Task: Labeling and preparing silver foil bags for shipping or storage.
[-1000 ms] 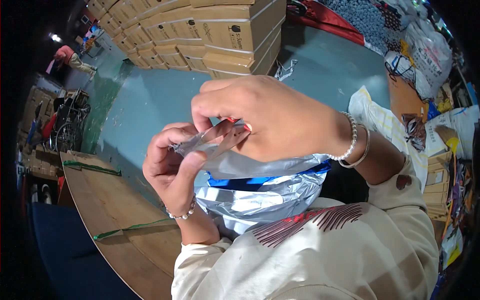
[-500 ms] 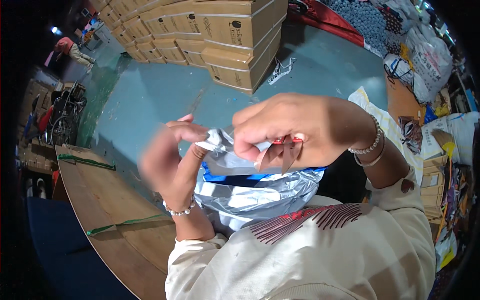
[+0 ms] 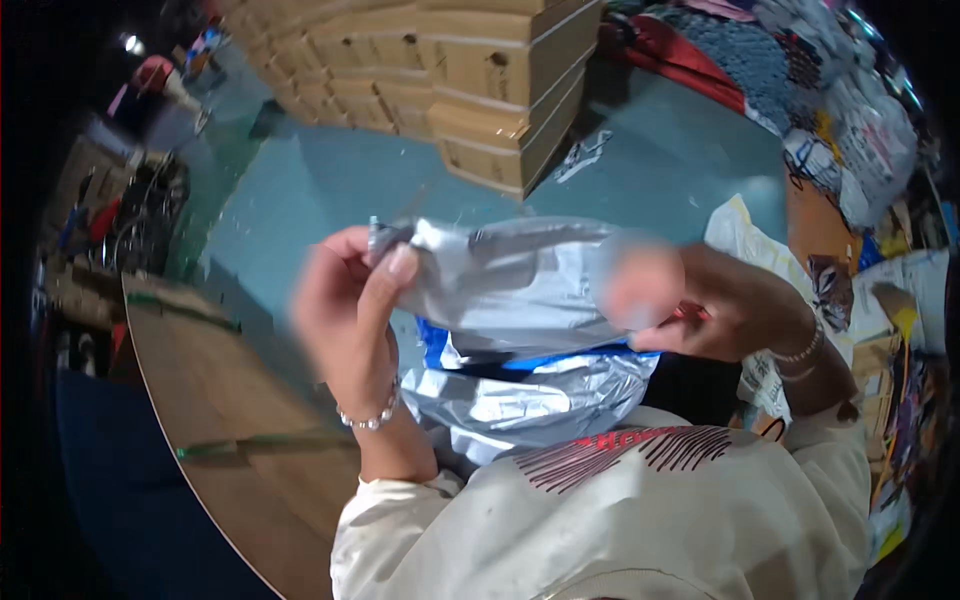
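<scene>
Head view: silver plastic bag (image 3: 520,285) stretched across the centre.
Left hand (image 3: 345,305): 9 o'clock, thumb and fingers clamped on the bag's edge.
Right hand (image 3: 722,322): 3 o'clock, blurred, clamped on its opposite end; red object (image 3: 692,312) against it.
Cartons (image 3: 480,90): stacked, 12 o'clock.

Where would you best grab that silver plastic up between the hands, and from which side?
Probably at its upper-left corner, coming from the left. The silver plastic looks thin and creased, and there the left hand pinches a gathered bit under its thumb; a bunch should slip less than the loose middle. At the right end, the right hand is too blurred to judge.
</scene>
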A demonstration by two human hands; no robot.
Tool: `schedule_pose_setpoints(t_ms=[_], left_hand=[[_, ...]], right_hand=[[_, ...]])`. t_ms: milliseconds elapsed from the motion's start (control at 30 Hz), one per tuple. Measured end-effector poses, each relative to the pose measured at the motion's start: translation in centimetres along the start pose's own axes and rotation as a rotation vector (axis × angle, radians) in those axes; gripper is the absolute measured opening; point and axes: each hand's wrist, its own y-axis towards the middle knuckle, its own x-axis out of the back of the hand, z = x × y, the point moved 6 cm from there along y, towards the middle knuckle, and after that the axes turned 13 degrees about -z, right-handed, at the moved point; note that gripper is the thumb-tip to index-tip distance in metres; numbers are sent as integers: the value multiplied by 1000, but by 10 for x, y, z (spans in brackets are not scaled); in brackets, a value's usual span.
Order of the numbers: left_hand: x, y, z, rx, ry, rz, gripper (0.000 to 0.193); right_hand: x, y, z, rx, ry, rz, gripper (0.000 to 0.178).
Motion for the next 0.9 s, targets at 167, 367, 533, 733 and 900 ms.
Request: schedule_pose_setpoints(t_ms=[167, 367, 533, 733, 900], left_hand=[[-31, -5, 0, 55, -102, 161, 22], [-22, -8, -12, -38, -64, 163, 20], [-23, -4, -13, -142, 9, 140, 18], [-33, -4, -11, -256, 128, 230, 14], [-27, -8, -17, -180, 237, 163, 15]], right_hand=[[12, 50, 33, 299, -203, -488, 25], [-5, 96, 10, 297, 55, -294, 13], [7, 91, 7, 216, 242, -302, 8], [-1, 92, 14, 269, -140, -388, 11], [5, 91, 10, 286, -171, -477, 15]])
